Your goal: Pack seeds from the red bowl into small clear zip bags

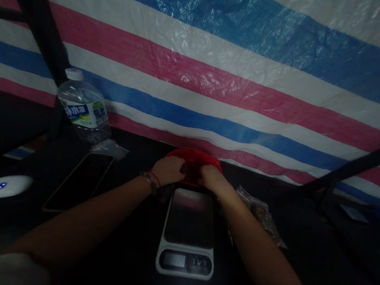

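Both hands' fingers point(187, 168) hide the red bowl's point(195, 156) contents (too dark).

You sit at a makeshift work stall: striped tarpaulin point(218, 72) behind your dark table point(122, 253), digital scale point(188, 234) centred.

Both arms stretched forward, left hand point(169, 169) and right hand point(210, 177) curled, knuckles up, close together
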A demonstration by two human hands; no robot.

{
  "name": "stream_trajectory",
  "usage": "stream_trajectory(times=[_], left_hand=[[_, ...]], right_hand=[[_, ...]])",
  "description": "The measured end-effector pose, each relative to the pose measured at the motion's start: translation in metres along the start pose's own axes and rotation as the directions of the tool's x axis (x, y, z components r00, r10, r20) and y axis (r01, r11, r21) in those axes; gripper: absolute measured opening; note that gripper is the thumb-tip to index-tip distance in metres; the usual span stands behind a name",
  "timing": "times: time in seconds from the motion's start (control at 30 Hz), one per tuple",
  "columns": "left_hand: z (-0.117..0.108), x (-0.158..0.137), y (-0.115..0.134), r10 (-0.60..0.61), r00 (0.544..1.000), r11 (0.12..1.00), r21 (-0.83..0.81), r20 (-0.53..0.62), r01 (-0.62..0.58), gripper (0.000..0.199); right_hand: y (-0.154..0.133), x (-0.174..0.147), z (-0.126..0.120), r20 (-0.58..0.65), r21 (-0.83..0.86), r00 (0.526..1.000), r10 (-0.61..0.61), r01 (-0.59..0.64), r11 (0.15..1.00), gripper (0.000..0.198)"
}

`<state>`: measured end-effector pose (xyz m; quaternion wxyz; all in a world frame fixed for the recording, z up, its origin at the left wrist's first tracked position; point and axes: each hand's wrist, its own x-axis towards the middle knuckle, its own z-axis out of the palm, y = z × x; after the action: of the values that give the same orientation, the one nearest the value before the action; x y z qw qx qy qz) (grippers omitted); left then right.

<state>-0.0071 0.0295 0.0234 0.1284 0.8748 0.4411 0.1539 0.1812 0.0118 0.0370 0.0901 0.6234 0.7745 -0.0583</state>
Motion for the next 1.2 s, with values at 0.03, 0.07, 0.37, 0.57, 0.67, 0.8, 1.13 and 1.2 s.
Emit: stream_trajectory(times=[0.03,0.07,0.37,0.57,0.67,0.8,1.13,1.2], left_hand=[[0.0,0.0,0.001,-0.001,1.0,1.0,-0.003,0.001,0.001,0.027],[-0.001,0.0,0.002,-0.002,1.0,1.0,-0.008,0.001,0.002,0.027],[-0.001,0.001,0.006,0.117,0.993,0.984,-0.131,-0.03,-0.12,0.022],[0.0,0.005,0.006,0.135,0.991,0.962,-0.239,-0.017,-0.135,0.023],[-0.003,0.005,0.009,0.112,0.994,0.954,-0.282,0.014,-0.104,0.022],[-0.006,0.005,0.011,0.082,0.995,0.949,-0.31,0.052,-0.062,0.023],[-0.007,-0.001,0.013,0.188,0.981,0.836,-0.519,-0.038,-0.18,0.044],[-0.01,-0.003,0.017,0.222,0.974,0.833,-0.512,-0.04,-0.211,0.048]], right_hand=[[0.0,-0.002,-0.005,-0.011,0.024,1.0,-0.003,0.003,1.0,0.022],[-0.001,-0.005,-0.01,-0.033,0.056,0.999,-0.014,0.016,0.998,0.021],[-0.016,-0.006,-0.026,-0.287,0.21,0.937,-0.2,0.265,0.941,0.013],[-0.008,-0.004,-0.014,-0.381,0.241,0.878,-0.29,0.397,0.886,0.018],[-0.005,-0.005,-0.011,-0.403,0.27,0.873,-0.273,0.398,0.877,0.02],[-0.003,-0.005,-0.006,-0.44,0.3,0.862,-0.252,0.406,0.863,0.019],[0.018,-0.03,-0.006,-0.665,0.397,0.745,-0.042,0.4,0.826,0.026],[0.027,-0.038,0.0,-0.707,0.422,0.706,0.042,0.375,0.825,0.023]])
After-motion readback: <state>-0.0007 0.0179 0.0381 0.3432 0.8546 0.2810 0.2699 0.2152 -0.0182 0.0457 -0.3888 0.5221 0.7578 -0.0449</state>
